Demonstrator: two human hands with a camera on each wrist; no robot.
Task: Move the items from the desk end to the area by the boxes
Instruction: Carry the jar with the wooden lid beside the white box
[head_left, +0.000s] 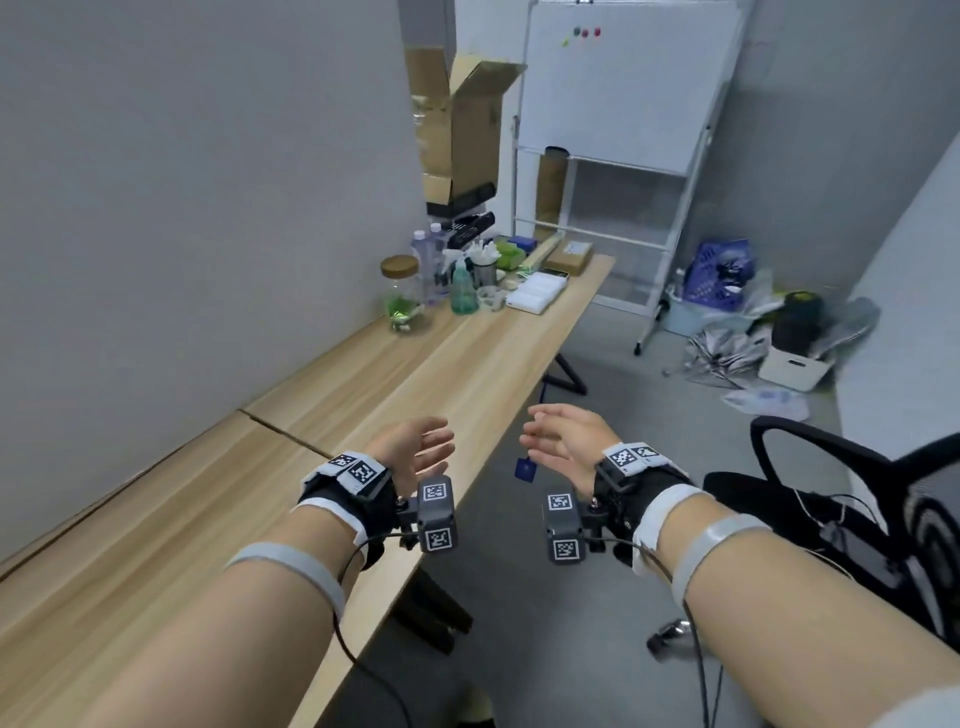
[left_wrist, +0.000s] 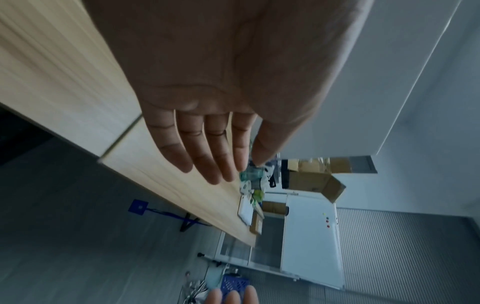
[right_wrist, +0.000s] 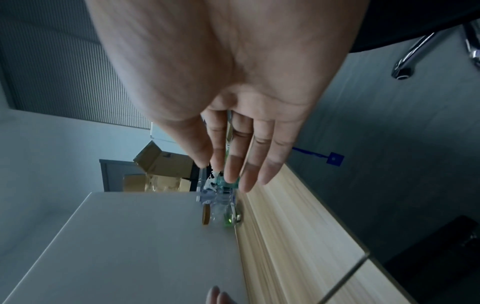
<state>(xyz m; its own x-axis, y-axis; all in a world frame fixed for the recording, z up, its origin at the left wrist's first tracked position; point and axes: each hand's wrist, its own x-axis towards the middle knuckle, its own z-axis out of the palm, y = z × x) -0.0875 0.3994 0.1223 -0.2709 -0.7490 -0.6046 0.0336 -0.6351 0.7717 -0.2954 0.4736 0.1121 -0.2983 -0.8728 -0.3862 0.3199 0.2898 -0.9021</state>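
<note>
Both hands hang in the air, palms facing each other, and hold nothing. My left hand (head_left: 415, 449) hovers over the near edge of the long wooden desk (head_left: 363, 395); its fingers (left_wrist: 215, 152) are straight. My right hand (head_left: 563, 439) floats over the floor just off the desk, fingers (right_wrist: 249, 164) relaxed. A cluster of items stands at the desk's far end: a glass jar with a cork lid (head_left: 401, 293), a green spray bottle (head_left: 462, 283), clear bottles (head_left: 423, 254), a white flat pack (head_left: 537, 292) and a small brown box (head_left: 569, 257). Open cardboard boxes (head_left: 457, 124) rise behind them.
A whiteboard on a stand (head_left: 623, 104) is beyond the desk end. A black office chair (head_left: 857, 499) stands at my right. Bags, a blue basket (head_left: 719, 273) and a white bin (head_left: 792, 369) litter the floor at right. A blue tag (head_left: 525, 469) hangs below the desk edge.
</note>
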